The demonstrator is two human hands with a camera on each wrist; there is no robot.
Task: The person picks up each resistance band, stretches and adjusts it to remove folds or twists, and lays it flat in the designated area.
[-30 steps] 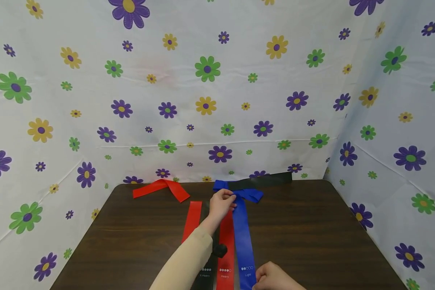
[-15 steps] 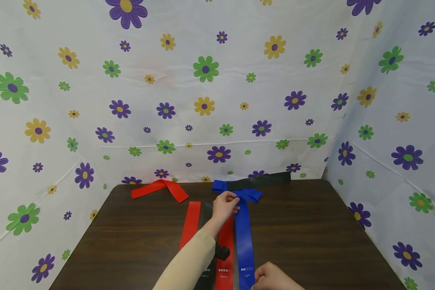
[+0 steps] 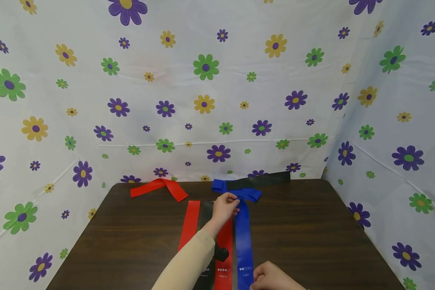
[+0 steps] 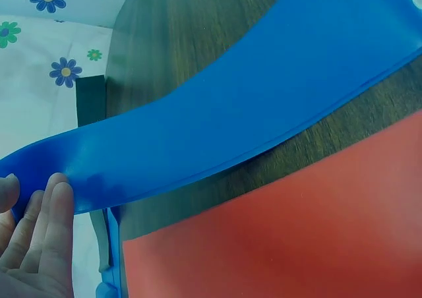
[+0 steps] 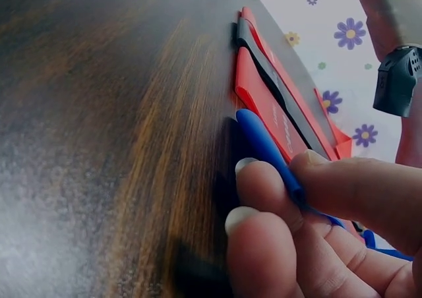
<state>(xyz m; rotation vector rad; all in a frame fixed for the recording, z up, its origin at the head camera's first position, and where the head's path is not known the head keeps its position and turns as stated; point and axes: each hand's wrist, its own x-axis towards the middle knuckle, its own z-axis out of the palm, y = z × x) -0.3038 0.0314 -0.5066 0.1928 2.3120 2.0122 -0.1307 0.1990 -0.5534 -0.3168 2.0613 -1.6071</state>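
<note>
A flat blue resistance band [image 3: 243, 241] marked "Light" runs lengthwise on the table. My left hand [image 3: 226, 207] pinches its far end; in the left wrist view the thumb and fingers of that hand [image 4: 43, 235] hold the band [image 4: 198, 126], which rises toward them. My right hand [image 3: 275, 277] pinches the right edge of the near end. In the right wrist view, thumb and index finger of this hand [image 5: 330, 245] close on the blue edge [image 5: 260, 133]. Left of it lie a red band [image 3: 223, 257] marked "Heavy", a black band [image 3: 207, 209] and another red band [image 3: 189, 225], partly under my left arm.
At the back edge lie a folded red band [image 3: 162, 185], a crumpled blue band [image 3: 251, 194] and a black band [image 3: 264, 180] across it. A wrist camera [image 3: 221, 253] hangs under my left sleeve. Flowered cloth [image 3: 181, 88] stands behind the brown table [image 3: 304, 229].
My left hand has shifted slightly right with the far end of the blue band, widening the gap to the red band. My right hand keeps its pinch at the near end.
</note>
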